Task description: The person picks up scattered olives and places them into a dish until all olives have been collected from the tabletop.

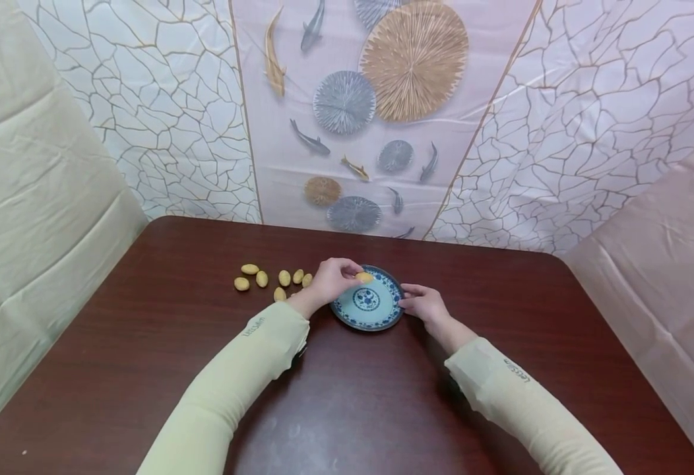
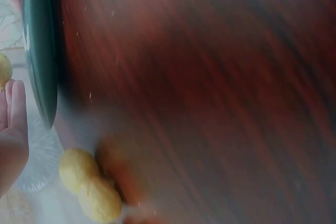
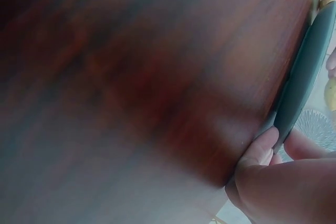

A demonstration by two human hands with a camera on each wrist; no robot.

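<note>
A round plate (image 1: pixel 377 313) with a pale blue middle and a blue floral border sits on the dark wooden table. Over its upper left part, my left hand (image 1: pixel 334 278) pinches a small yellow potato (image 1: pixel 364 277) in its fingertips. On the opposite side, my right hand (image 1: pixel 427 305) grips the plate's rim, with thumb and fingers at the edge in the right wrist view. That view shows the plate (image 3: pixel 307 72) edge-on, low over the tabletop. Several more yellow potatoes (image 1: pixel 284 278) lie left of the plate, some partly hidden behind my left hand and wrist.
The brown table (image 1: pixel 347 409) reaches back to a patterned cloth (image 1: pixel 347 165) with fish and round leaf shapes. Beige fabric (image 1: pixel 44 171) hangs at both sides. A tiny pale speck (image 1: pixel 24 452) lies near the table's front left.
</note>
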